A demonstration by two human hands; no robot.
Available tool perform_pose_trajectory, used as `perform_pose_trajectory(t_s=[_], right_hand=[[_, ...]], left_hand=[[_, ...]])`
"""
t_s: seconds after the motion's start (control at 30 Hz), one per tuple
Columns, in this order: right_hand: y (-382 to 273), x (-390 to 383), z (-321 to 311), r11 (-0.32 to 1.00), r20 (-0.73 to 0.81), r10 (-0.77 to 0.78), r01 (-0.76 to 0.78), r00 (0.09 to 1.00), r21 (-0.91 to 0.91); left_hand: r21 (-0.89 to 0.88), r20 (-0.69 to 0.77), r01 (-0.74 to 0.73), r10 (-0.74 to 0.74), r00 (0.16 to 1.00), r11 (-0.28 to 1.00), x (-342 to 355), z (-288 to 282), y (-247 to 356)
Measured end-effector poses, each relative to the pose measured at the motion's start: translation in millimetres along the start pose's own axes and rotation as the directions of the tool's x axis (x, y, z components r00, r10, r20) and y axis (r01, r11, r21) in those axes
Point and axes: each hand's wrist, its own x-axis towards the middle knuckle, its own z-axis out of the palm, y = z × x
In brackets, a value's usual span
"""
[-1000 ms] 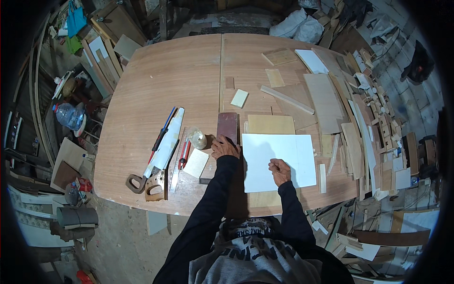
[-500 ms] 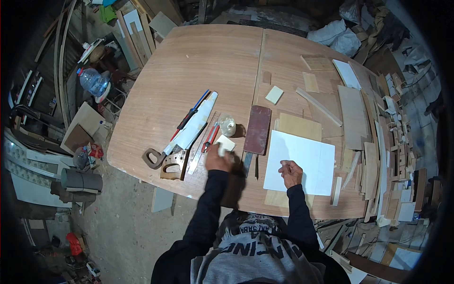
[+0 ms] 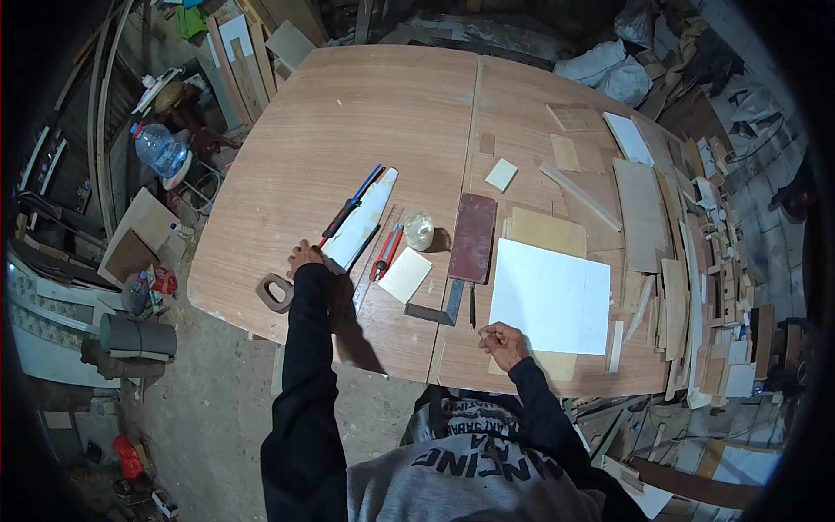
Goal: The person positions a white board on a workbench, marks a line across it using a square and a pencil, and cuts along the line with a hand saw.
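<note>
In the head view, the left hand [image 3: 304,255] has bent fingers (whether they grip anything, I cannot tell) near the lower end of a slim black-and-red tool [image 3: 341,219]. Just right of it lies a smooth, tapering white blade [image 3: 364,219]; below-left, a looped brown handle [image 3: 269,300]. The right hand [image 3: 504,341], loosely curled, its pinch unclear, is by the lower-left corner of a flat white sheet [image 3: 557,291] on the wood-grained bench [image 3: 383,104]; farther ahead-left lies a maroon block [image 3: 474,237].
</note>
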Motion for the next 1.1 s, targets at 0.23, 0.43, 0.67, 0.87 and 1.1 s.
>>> perform_pose_trajectory(t_s=[0.23, 0.43, 0.67, 0.87, 1.1], right_hand=[[7, -13, -11, 0.994, -0.047, 0.110, -0.109, 0.993, 0.031], [7, 0, 9, 0.999, 0.016, 0.037, -0.037, 0.999, -0.006], [-15, 2, 34, 0.999, 0.112, 0.001, 0.004, 0.994, -0.047], [-26, 12, 67, 1.000, 0.240, -0.011, 0.014, 0.971, -0.009], [-68, 40, 131, 0.995, 0.415, -0.089, 0.095, 0.906, 0.005]], left_hand=[[0.116, -0.011, -0.296, 0.300, 0.954, 0.948, 3, -21, -72], [0.085, -0.002, -0.368, 0.370, 0.929, 0.926, -55, -30, -37], [0.194, 0.165, -0.206, 0.175, 0.971, 0.959, -116, -8, -46], [0.241, -0.065, -0.337, 0.362, 0.930, 0.910, -119, 41, -68], [-0.296, -0.109, -0.336, 0.318, 0.942, 0.894, -153, 5, -46]])
